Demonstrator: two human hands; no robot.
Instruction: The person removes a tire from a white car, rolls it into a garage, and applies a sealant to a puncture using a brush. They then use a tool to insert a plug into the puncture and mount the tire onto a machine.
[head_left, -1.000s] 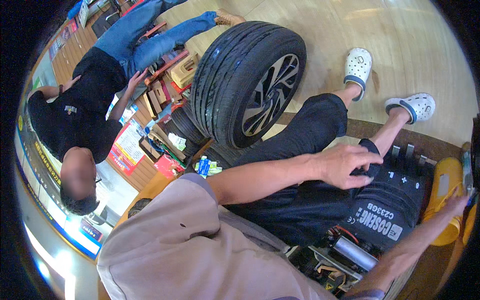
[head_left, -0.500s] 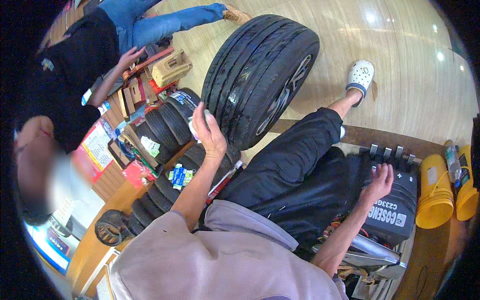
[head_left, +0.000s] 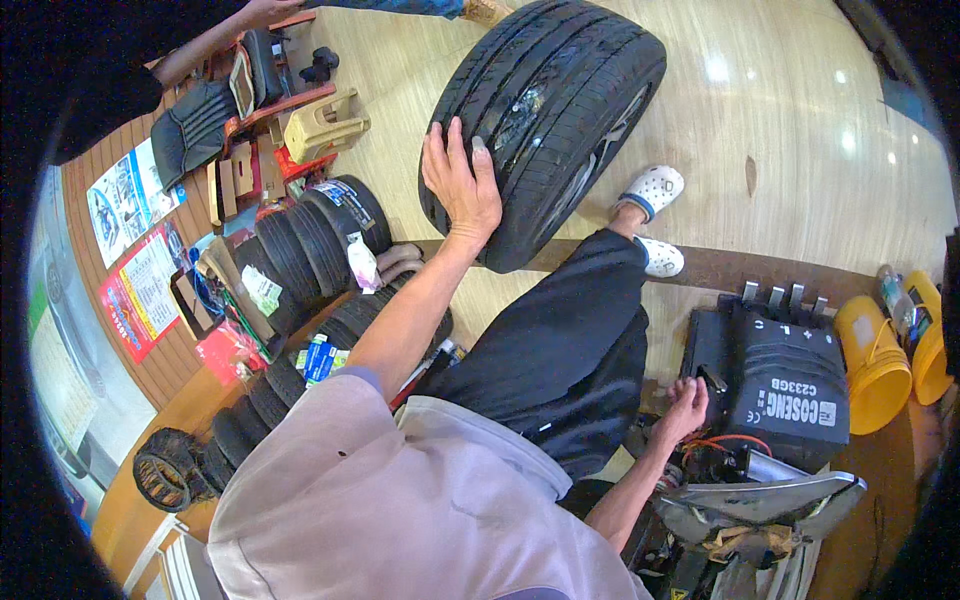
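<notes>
My left hand [head_left: 462,190] lies with fingers spread on the tread of an upright black tire [head_left: 540,115], whose alloy wheel shows at the right side. At lower right, my right hand [head_left: 686,405] has loosely curled fingers beside a black machine [head_left: 780,385] with white lettering and metal tabs. Whether it holds anything is too small to make out. Below it are orange hoses [head_left: 728,443] and a metal plate [head_left: 760,495].
Stacked tires [head_left: 290,255] line the left, with boxes, posters [head_left: 140,290] and a beige stool [head_left: 320,125]. Yellow buckets [head_left: 870,370] stand right. A co-worker's arm [head_left: 195,50] and jeans show at top left, beyond the pale floor [head_left: 760,120].
My left hand has moved from above my legs onto the tire. My right hand has moved leftward from near the buckets. The co-worker is mostly out of view as the camera angle shifted.
</notes>
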